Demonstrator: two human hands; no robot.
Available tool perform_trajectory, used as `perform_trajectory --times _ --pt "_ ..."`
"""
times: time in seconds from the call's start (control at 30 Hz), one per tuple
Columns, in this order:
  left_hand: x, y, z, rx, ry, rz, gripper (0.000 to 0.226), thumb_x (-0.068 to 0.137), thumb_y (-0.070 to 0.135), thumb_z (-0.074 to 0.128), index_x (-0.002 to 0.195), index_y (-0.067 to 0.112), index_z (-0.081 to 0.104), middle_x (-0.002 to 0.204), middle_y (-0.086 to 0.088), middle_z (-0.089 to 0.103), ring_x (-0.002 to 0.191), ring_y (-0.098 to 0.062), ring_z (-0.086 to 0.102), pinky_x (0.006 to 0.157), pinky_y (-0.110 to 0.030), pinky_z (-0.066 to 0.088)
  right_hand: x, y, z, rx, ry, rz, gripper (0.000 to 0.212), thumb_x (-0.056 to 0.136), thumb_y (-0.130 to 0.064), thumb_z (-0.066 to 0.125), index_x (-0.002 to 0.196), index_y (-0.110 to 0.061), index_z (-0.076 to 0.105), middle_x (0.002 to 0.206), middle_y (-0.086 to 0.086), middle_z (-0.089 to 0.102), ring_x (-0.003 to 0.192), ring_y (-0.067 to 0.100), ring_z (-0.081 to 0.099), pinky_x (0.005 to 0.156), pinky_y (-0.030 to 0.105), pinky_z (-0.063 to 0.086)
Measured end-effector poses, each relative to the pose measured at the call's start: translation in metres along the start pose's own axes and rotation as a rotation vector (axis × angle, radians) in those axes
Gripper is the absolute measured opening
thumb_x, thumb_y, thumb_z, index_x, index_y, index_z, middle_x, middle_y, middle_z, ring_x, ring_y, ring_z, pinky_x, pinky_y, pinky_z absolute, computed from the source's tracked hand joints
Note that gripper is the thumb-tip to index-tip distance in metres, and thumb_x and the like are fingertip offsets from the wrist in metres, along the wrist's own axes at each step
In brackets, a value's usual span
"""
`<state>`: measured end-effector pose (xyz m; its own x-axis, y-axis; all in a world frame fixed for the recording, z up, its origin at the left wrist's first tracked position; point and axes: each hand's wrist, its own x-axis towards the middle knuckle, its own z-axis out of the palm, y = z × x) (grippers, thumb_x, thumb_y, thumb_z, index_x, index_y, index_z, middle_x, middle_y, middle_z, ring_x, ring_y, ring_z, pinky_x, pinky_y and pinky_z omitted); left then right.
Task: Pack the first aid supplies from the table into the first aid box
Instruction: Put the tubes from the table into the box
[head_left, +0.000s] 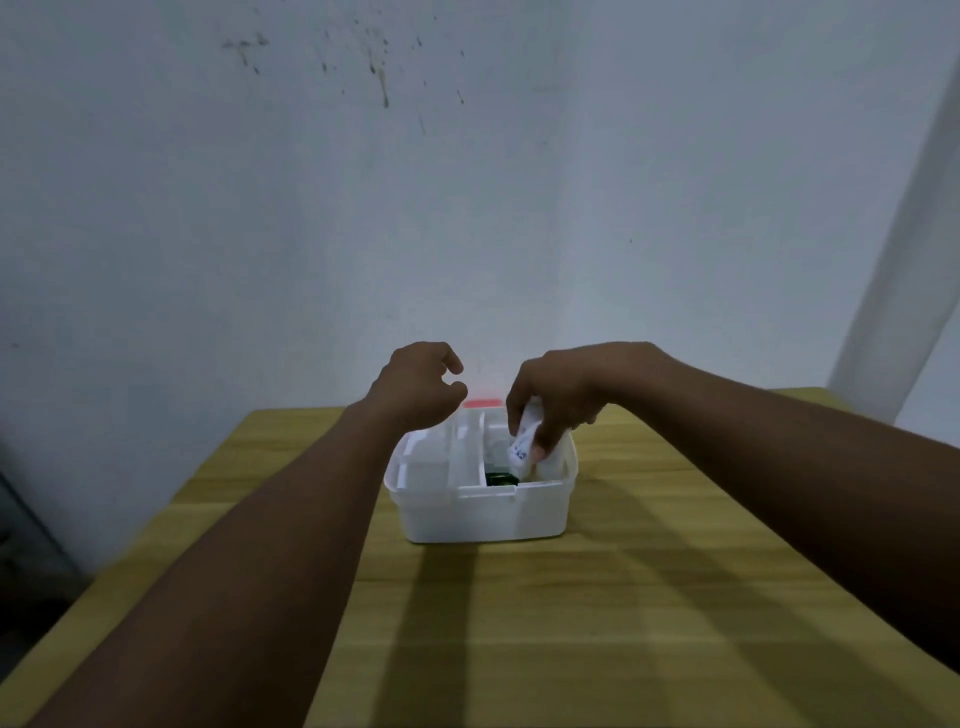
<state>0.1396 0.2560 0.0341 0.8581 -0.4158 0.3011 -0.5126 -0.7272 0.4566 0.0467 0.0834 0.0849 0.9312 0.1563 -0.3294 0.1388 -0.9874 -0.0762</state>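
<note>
A white first aid box (483, 512) stands open on the wooden table (571, 623), with a divided tray inside. My right hand (558, 395) is over the box's right compartment and grips a small white packet (524, 441) with blue print, tilted down into that compartment. Something dark green (500, 478) lies at the bottom of the same compartment. My left hand (421, 387) hovers above the box's back left corner, fingers loosely curled with nothing in them. A red part (480, 403) of the box shows behind it, between my hands.
A pale wall (467, 182) rises right behind the table's far edge. The table's left edge drops off to a dark floor area (31, 561). A white post (904, 249) leans at the far right.
</note>
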Motion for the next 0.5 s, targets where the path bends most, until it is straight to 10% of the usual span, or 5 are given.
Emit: perform_trajectory --times 0.37,0.5 --pt "-0.005 -0.008 0.005 -0.019 -0.029 -0.011 0.032 0.084 0.022 0.064 0.115 0.021 0.065 0.124 -0.004 0.063 0.114 -0.021 0.057 0.098 -0.038 0.049 0.018 -0.035 0.023 -0.363 -0.153 -0.014 0.040 0.095 -0.024 0.063 0.135 -0.024 0.062 0.138 0.003 0.058 0.124 0.023 0.055 0.098 0.030 0.046" --pt "-0.005 -0.011 0.005 -0.021 -0.030 -0.019 0.032 0.083 0.021 0.062 0.115 0.021 0.065 0.124 -0.004 0.063 0.114 -0.021 0.057 0.097 -0.038 0.049 0.014 -0.033 0.020 -0.369 -0.142 -0.020 0.045 0.094 -0.020 0.063 0.138 -0.026 0.057 0.139 0.000 0.056 0.115 0.019 0.055 0.080 0.018 0.043"
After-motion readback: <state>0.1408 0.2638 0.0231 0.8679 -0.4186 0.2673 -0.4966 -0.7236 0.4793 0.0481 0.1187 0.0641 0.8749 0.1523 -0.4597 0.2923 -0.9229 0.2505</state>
